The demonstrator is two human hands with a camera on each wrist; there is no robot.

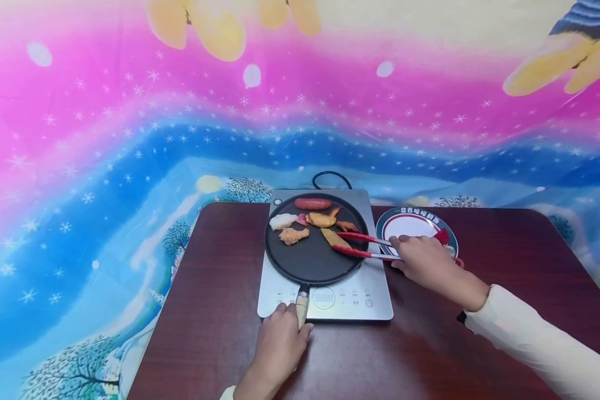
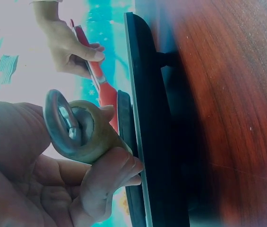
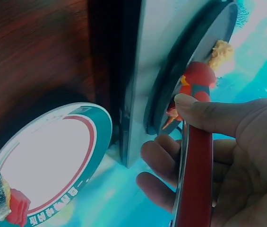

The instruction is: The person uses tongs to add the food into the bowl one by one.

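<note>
My left hand (image 1: 280,338) grips the pale handle (image 2: 93,135) of a black frying pan (image 1: 310,264), fingers wrapped round it; the metal hanging ring (image 2: 57,120) at its end shows in the left wrist view. In my right hand (image 1: 427,265) is a pair of red-tipped tongs (image 1: 382,256), held from above, with their tips over the right side of the pan. Between the tips lies a yellowish wedge-shaped piece (image 1: 333,238). Around it in the pan are a sausage (image 1: 313,204), a fried chicken drumstick (image 1: 293,236), a white piece (image 1: 283,221) with a pink end, and a golden-brown piece (image 1: 321,220).
The pan sits on a silver induction cooker (image 1: 280,305), its black cord (image 1: 331,173) looping behind. Right of it, a green-rimmed plate (image 3: 102,125) carries a red piece (image 3: 18,207) and a silvery dark piece (image 3: 0,196). All stand on a dark wooden table (image 1: 205,311) before a printed cloth (image 1: 130,111).
</note>
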